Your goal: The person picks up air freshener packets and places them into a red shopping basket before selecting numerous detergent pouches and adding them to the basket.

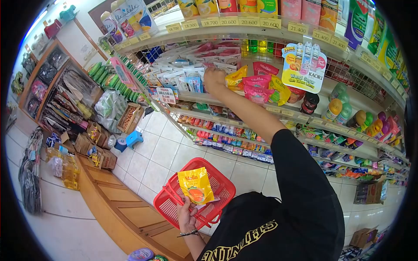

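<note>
My left hand (186, 216) is closed at the lower corner of a yellow Stella packet (194, 186) with an orange picture. That packet lies over the opening of a red plastic basket (227, 187), whose handle runs beside the same hand. My right arm reaches out to the shelf, where my right hand (214, 81) is curled among white and blue packets (191, 82); what its fingers hold is hidden. Just right of it stand another yellow packet (236, 78) and several pink Stella packets (258, 89).
A price-tagged shelf (226, 21) with bottles and pouches runs above my hands. A round-edged KAORI card (305, 67) hangs at its front. Below are lower shelves of small goods (230, 133). A wooden counter (115, 200) and a blue stool (134, 138) are on the left.
</note>
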Demonstrator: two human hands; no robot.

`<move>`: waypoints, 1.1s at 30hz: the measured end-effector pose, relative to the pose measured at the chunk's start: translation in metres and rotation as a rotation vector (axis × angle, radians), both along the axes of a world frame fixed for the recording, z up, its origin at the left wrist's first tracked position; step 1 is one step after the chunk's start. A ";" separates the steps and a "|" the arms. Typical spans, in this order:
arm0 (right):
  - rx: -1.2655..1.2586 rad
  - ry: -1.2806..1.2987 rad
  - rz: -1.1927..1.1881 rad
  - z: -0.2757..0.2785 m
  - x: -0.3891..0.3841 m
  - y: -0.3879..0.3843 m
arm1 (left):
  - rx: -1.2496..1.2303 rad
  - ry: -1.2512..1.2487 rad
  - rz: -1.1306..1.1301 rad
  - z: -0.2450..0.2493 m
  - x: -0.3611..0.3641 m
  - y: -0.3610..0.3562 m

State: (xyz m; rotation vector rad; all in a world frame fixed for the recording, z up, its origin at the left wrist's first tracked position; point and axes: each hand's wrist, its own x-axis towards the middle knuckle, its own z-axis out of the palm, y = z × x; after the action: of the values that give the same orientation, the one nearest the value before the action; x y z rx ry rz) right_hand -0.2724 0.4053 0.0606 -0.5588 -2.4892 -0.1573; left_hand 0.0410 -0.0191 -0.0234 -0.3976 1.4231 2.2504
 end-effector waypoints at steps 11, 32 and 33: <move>-0.111 -0.043 0.321 0.028 0.020 0.011 | 0.006 0.022 0.059 0.009 0.000 -0.013; 0.136 0.335 0.591 0.113 0.124 -0.047 | 0.021 0.093 0.034 0.042 -0.015 0.002; 0.130 0.337 0.644 0.108 0.135 -0.057 | 0.023 0.102 0.033 0.044 -0.016 0.002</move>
State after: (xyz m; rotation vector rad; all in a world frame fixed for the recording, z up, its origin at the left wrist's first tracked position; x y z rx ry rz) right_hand -0.1372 0.3486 0.1687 0.2640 -2.1815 0.0278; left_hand 0.0245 -0.0166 0.0204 -0.3051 1.4489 2.3416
